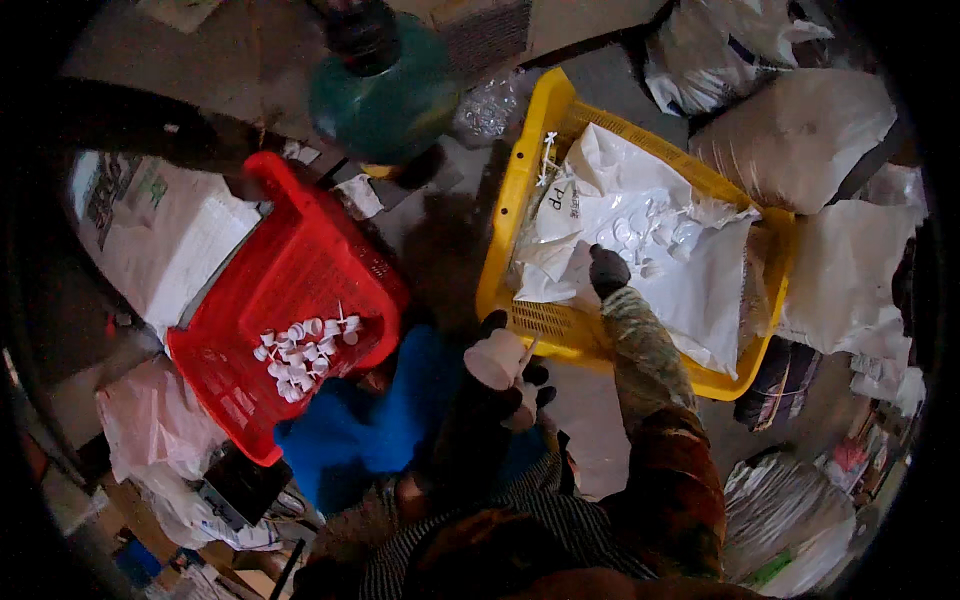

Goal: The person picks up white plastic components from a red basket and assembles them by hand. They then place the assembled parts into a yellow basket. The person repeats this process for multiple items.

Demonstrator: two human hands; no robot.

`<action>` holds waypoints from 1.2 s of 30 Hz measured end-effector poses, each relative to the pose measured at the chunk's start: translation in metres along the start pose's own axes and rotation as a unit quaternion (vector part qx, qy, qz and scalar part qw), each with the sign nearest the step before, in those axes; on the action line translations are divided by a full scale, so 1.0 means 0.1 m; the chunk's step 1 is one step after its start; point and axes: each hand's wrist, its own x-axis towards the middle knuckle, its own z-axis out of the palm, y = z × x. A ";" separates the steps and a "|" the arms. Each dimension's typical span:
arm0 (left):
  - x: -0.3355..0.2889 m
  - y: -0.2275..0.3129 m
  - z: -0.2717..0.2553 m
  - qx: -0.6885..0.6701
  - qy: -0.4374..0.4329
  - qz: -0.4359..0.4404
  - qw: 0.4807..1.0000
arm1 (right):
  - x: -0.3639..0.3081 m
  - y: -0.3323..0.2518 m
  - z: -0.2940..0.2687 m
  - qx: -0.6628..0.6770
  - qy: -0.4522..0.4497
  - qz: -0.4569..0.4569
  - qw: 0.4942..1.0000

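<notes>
My left hand (537, 378), in a dark glove, is closed around white plastic cup-shaped parts. The larger white plastic part (494, 360) shows its round face, with a thin stem beside it; a smaller piece sits just below. My right hand (608, 270), also dark-gloved, is over a white sack (705, 300) laid inside a yellow plastic basket (488, 262). Its fingers look curled together, and whatever they may hold is hidden. Right beside it, several small white plastic pieces (650, 228) lie on the sack.
On the left a red plastic basket (330, 235) holds several white stemmed caps (295, 360). A rounded green object (385, 100) stands behind, near a clear plastic bag (487, 108). Stuffed sacks (800, 135) line the right side. Blue cloth (385, 425) covers my leg, near the red basket.
</notes>
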 end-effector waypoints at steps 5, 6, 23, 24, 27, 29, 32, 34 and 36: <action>-0.20 -0.01 -0.03 0.467 0.003 0.415 0.781 | -0.86 -0.73 -1.59 0.454 0.183 -0.009 0.872; -0.16 -0.08 -0.01 0.468 0.031 0.466 0.750 | -1.24 -1.11 -2.02 0.547 0.179 -0.021 0.818; -0.68 0.18 0.07 0.379 0.019 0.479 0.791 | -2.87 -2.33 -2.85 0.353 0.257 -0.252 0.863; -0.70 0.19 0.08 0.355 0.009 0.489 0.797 | -2.88 -2.35 -2.85 0.349 0.263 -0.255 0.862; -0.77 0.19 0.08 0.325 -0.015 0.483 0.813 | -2.89 -2.39 -2.79 0.321 0.283 -0.270 0.862; -0.80 0.19 0.08 0.334 -0.013 0.481 0.810 | -2.93 -2.43 -2.80 0.315 0.290 -0.263 0.864; -0.83 0.20 0.08 0.375 0.013 0.497 0.782 | -2.93 -2.43 -2.78 0.294 0.299 -0.267 0.868; -0.86 0.21 0.07 0.405 0.027 0.505 0.762 | -2.89 -2.40 -2.74 0.327 0.282 -0.272 0.860; -0.85 0.19 0.05 0.373 -0.001 0.455 0.809 | -2.79 -2.34 -2.72 0.408 0.241 -0.273 0.837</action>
